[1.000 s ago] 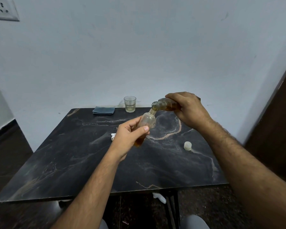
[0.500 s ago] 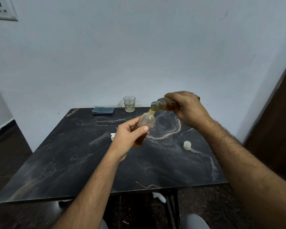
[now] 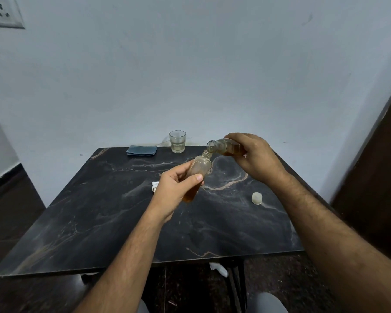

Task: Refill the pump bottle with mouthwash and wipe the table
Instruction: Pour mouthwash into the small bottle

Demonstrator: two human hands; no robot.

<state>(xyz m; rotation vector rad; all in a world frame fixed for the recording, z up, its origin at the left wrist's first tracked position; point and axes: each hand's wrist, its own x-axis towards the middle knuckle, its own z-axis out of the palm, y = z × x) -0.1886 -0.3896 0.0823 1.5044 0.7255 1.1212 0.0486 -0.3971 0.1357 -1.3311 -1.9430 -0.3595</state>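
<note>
The small clear pump bottle point(image 3: 195, 177) hangs tilted above the middle of the counter point(image 3: 99, 222), its open neck pointing up and right, with amber mouthwash pooled only in its lowest part; by that level the refill looks far from finished. The left hand point(image 3: 172, 193) has its grip pinching the bottle's lower body between thumb and fingers. Just above, the mouthwash bottle point(image 3: 224, 149) lies nearly level, its open mouth touching or just over the smaller neck, and the right hand point(image 3: 253, 158) has its grip wrapped around its rear half. Whether a stream is running between the two mouths is too fine to tell.

To pour well, I judge the two necks should stay lined up and close, with the supply bottle tipped slowly so the liquid enters in a thin stream and air can escape. Holding the receiving bottle a little more upright as it fills would guard against overflow onto the dark stone.

A white piece, probably the pump head point(image 3: 155, 186), lies on the counter partly hidden behind the left hand, and a pale cap point(image 3: 256, 198) sits well apart to the right. At the far edge stand a small glass point(image 3: 177, 141) and a folded blue cloth point(image 3: 141, 150), handy for wiping.
</note>
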